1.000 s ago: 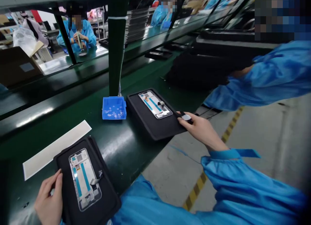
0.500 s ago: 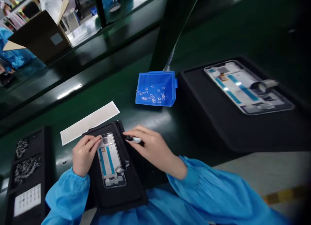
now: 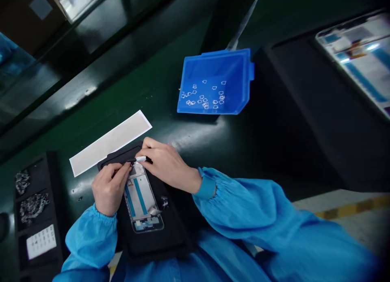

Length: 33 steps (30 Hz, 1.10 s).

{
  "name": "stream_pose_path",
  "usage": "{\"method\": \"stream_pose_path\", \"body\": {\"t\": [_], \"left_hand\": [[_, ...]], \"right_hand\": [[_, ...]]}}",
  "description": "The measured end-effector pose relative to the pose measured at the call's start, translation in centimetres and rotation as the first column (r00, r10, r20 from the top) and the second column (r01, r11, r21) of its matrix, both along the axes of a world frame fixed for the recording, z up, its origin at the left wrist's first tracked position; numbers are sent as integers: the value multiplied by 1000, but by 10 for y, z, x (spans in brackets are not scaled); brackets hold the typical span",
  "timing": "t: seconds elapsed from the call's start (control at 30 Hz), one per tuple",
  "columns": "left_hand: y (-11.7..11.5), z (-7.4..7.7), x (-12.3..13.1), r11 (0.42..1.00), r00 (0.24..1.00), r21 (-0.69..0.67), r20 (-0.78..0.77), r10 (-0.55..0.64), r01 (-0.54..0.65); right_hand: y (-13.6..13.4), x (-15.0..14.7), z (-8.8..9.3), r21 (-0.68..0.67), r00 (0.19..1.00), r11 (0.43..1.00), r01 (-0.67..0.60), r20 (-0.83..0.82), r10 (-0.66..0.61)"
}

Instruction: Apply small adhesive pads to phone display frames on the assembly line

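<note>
Two hands crowd the top end of the phone frame (image 3: 143,200), which sits in a recess of the black carrier (image 3: 173,233) at the near edge of the surface (image 3: 146,91), likely so it can't slide. The right hand (image 3: 167,164) has its grip closed on a white-tipped tool (image 3: 140,158) pointed at the frame's top. The left hand (image 3: 109,188) curls just beside it, seemingly bracing, and I can't tell if it pinches anything. Further out, a blue tray (image 3: 231,68) holds scattered tiny white parts (image 3: 202,98), and a divided black tray (image 3: 56,200) at the left edge holds dark bits (image 3: 32,202).
</note>
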<state>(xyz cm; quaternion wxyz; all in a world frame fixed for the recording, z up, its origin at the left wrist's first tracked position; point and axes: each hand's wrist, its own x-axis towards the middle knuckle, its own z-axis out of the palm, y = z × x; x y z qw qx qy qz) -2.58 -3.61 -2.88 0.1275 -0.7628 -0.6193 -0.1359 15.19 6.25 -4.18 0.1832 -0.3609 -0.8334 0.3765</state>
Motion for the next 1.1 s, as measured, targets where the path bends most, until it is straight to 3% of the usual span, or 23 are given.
{"method": "stream_pose_path", "body": {"t": [0.73, 0.97, 1.1], "left_hand": [[6, 4, 8, 997, 981, 40, -189, -50, 59], [7, 5, 12, 999, 998, 46, -64, -3, 6], [6, 5, 10, 998, 997, 45, -64, -48, 51]], "right_hand": [[1, -5, -3, 18, 998, 998, -68, -14, 68], [2, -5, -1, 7, 997, 997, -72, -7, 72], [2, -5, -2, 12, 997, 997, -74, -15, 75]]}}
